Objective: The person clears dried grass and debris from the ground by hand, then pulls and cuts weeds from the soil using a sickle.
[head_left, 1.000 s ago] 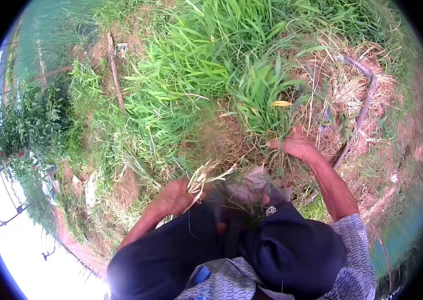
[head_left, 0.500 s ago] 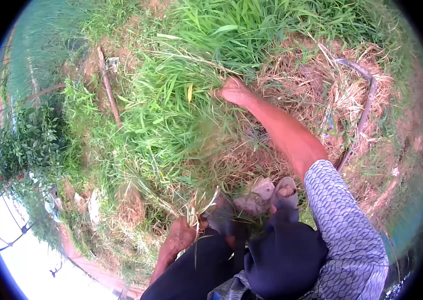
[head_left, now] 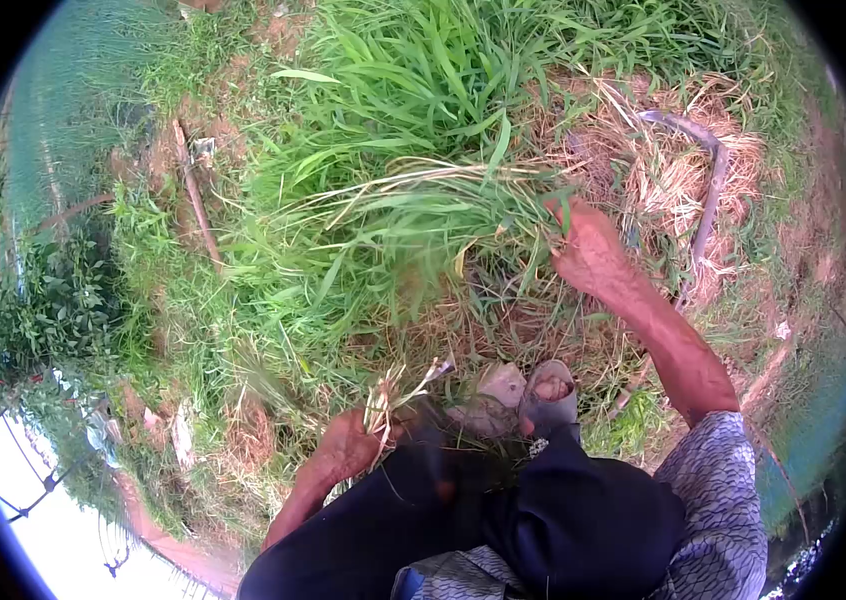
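Note:
My right hand (head_left: pixel 588 245) is closed around one end of a long bunch of green grass (head_left: pixel 443 215), whose blades and pale stalks stretch out to the left. My left hand (head_left: pixel 348 445), low and close to my knee, grips a bundle of cut grass stalks (head_left: pixel 383 400). Their pale ends poke up past the fingers, and the leafy part trails to the upper left. Tall green grass (head_left: pixel 433 80) grows beyond the right hand. A curved sickle-like tool (head_left: pixel 713 180) lies on dry straw to the right, apart from both hands.
Dry straw (head_left: pixel 678 195) covers the ground at the right. A stick (head_left: pixel 198 200) lies in the grass on the left, near a leafy bush (head_left: pixel 63 300). My sandalled foot (head_left: pixel 550 390) is beside a stone (head_left: pixel 488 405). Green netting (head_left: pixel 93 90) stands at the upper left.
My right hand has moved right and toward me, drawing the bunch of grass with it. My left hand has shifted only slightly, still gripping its bundle.

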### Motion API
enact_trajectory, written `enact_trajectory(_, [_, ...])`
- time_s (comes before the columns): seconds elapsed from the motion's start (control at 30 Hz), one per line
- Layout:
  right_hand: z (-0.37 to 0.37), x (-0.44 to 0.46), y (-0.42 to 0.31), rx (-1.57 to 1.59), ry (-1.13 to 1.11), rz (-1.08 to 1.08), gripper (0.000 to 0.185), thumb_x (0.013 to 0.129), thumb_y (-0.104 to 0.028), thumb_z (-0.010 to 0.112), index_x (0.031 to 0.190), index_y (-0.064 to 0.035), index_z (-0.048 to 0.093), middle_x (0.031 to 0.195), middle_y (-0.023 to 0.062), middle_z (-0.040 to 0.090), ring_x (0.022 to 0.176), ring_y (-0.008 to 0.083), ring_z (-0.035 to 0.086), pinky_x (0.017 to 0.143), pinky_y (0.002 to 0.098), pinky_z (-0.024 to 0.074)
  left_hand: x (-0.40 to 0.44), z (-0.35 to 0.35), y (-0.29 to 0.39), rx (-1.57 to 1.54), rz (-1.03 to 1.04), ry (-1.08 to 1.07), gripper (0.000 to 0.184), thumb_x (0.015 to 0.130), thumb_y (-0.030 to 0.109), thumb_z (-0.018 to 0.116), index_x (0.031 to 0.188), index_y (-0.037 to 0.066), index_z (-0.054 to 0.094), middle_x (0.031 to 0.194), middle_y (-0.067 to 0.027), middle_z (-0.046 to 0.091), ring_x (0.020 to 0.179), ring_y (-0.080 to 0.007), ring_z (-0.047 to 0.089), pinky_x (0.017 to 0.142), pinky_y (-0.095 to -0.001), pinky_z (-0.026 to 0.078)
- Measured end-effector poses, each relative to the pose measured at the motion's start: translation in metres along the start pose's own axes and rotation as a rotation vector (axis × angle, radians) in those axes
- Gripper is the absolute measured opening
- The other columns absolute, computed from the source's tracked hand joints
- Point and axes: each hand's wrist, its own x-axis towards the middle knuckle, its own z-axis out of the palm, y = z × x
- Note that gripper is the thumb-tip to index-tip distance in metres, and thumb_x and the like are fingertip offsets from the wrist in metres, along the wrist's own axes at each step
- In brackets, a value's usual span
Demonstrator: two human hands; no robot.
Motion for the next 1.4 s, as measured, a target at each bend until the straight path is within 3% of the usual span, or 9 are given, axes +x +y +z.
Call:
enact_trajectory(0.2, [0.019,0.141,0.005,-0.42,0.2,0.014,0.084,0.07,-0.026,0.075,0.137,-0.0019,0.031,0.114,0.0251,0.057,0.114,0.0382,0.049,0.103,0.0514,0.0323,0.002,0.007,-0.035,0.03,-0.033,0.123,0.043,0.083,0.039,0.066,0.105,0.003,0.064,0.084,-0.0188,0.067,0.078,-0.0301,0.064,0.07,-0.0417,0.05])
enact_trajectory(0.37, [0.042,0.186,-0.006,-0.315,-0.225,0.005,0.081,0.069,-0.026,0.073,0.133,0.003,0.033,0.116,0.0305,0.054,0.118,0.04,0.047,0.108,0.0499,0.0278,-0.024,0.017,-0.029,0.085,-0.136,0.287,0.038,0.084,0.032,0.066,0.105,0.001,0.064,0.089,-0.0191,0.067,0.084,-0.0294,0.065,0.074,-0.0421,0.049])
enact_trajectory(0.47, [0.042,0.199,0.009,-0.059,-0.086,0.217,0.06,0.069,-0.021,0.065,0.12,0.0057,0.046,0.101,0.029,0.061,0.099,0.0402,0.059,0.089,0.0439,0.0449,-0.014,0.033,-0.076,-0.328,-0.067,0.157,0.038,0.081,0.03,0.069,0.104,0.0,0.065,0.09,-0.0191,0.068,0.083,-0.0275,0.065,0.076,-0.0398,0.049])
enact_trajectory(0.83, [0.046,0.019,0.089,0.927,-0.005,0.475,0.03,0.073,-0.023,0.061,0.089,0.0006,0.067,0.084,0.0081,0.065,0.08,0.0202,0.057,0.08,0.0318,0.0436,-0.006,0.021,-0.055,-0.216,0.025,0.174,0.032,0.083,0.027,0.066,0.1,0.0,0.065,0.081,-0.0166,0.067,0.073,-0.0232,0.064,0.067,-0.0366,0.049])
enact_trajectory(0.93, [0.038,-0.067,0.043,0.64,-0.292,0.503,0.035,0.073,-0.023,0.062,0.096,0.0018,0.063,0.087,0.0111,0.065,0.081,0.0231,0.06,0.081,0.0349,0.0455,0.005,0.014,-0.045,-0.114,-0.014,0.113,0.034,0.084,0.03,0.065,0.1,0.0,0.064,0.081,-0.0172,0.067,0.073,-0.0239,0.064,0.066,-0.0363,0.049])
enact_trajectory(1.0, [0.028,-0.093,0.024,-0.085,-0.626,0.366,0.039,0.071,-0.023,0.064,0.101,0.0027,0.061,0.087,0.0163,0.065,0.08,0.0287,0.062,0.076,0.0399,0.0473,0.004,0.009,-0.029,-0.016,0.006,0.133,0.039,0.085,0.036,0.062,0.098,0.0,0.065,0.08,-0.0192,0.066,0.075,-0.0287,0.064,0.068,-0.0391,0.049])
enact_trajectory(1.13, [0.002,-0.091,-0.012,0.0,-0.959,0.175,0.062,0.071,-0.025,0.068,0.127,-0.0062,0.048,0.09,0.02,0.065,0.084,0.0305,0.063,0.075,0.0423,0.049,0.012,0.005,-0.036,0.022,-0.019,0.04,0.033,0.085,0.026,0.065,0.106,0.0,0.063,0.084,-0.0129,0.067,0.076,-0.0225,0.062,0.071,-0.0352,0.049])
enact_trajectory(1.23, [0.044,-0.123,-0.023,0.675,-0.89,0.029,0.06,0.072,-0.028,0.068,0.124,-0.0024,0.049,0.085,0.0183,0.066,0.08,0.0327,0.064,0.074,0.0432,0.0498,-0.001,0.0,-0.028,-0.023,0.067,0.09,0.035,0.085,0.023,0.064,0.111,0.0,0.059,0.083,-0.0129,0.066,0.078,-0.0217,0.062,0.071,-0.0348,0.049])
enact_trajectory(1.4, [0.039,-0.032,-0.041,-0.134,-0.779,-0.045,0.024,0.078,-0.018,0.063,0.094,-0.004,0.052,0.077,0.0103,0.058,0.079,0.0241,0.061,0.061,0.0397,0.0524,-0.007,0.014,-0.051,-0.095,0.118,0.146,0.036,0.085,0.024,0.063,0.115,0.005,0.056,0.088,-0.0186,0.067,0.082,-0.0317,0.065,0.07,-0.0409,0.051])
